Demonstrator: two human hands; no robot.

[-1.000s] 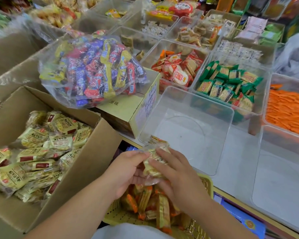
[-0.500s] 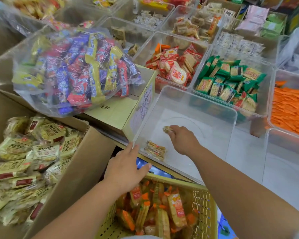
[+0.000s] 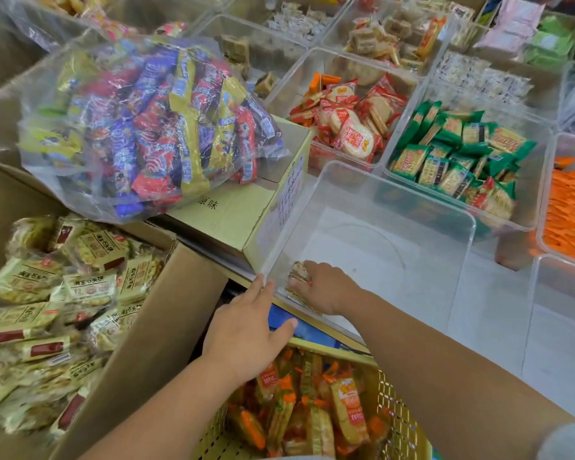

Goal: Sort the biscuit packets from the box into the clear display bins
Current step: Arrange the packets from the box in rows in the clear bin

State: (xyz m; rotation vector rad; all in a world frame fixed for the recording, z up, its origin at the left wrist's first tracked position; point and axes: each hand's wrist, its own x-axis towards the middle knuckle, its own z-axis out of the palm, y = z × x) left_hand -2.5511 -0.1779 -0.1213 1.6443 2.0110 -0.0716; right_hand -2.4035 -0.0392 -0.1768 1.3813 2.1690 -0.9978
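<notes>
A brown cardboard box (image 3: 166, 330) at the left is full of pale yellow biscuit packets (image 3: 90, 287). A clear display bin (image 3: 392, 197) stands in front of me, holding biscuit packets (image 3: 297, 275) in its near left corner. My right hand (image 3: 326, 287) reaches inside the bin and lies on those packets with its fingers bent over them; the grip itself is hidden. My left hand (image 3: 246, 333) is outside the bin with straight fingers, its fingertips touching the bin's near left corner.
A clear bag of mixed wrapped snacks (image 3: 150, 121) lies on a closed carton (image 3: 233, 210). Bins of red (image 3: 349, 127), green (image 3: 458, 157) and orange packets (image 3: 571, 214) stand behind. A yellow basket (image 3: 399, 413) of orange packets sits below my arms.
Both hands held a packet above the basket a second ago. My right hand carried packets into the bin, then drew back to its near left corner. My left hand moved to the bin's corner.
</notes>
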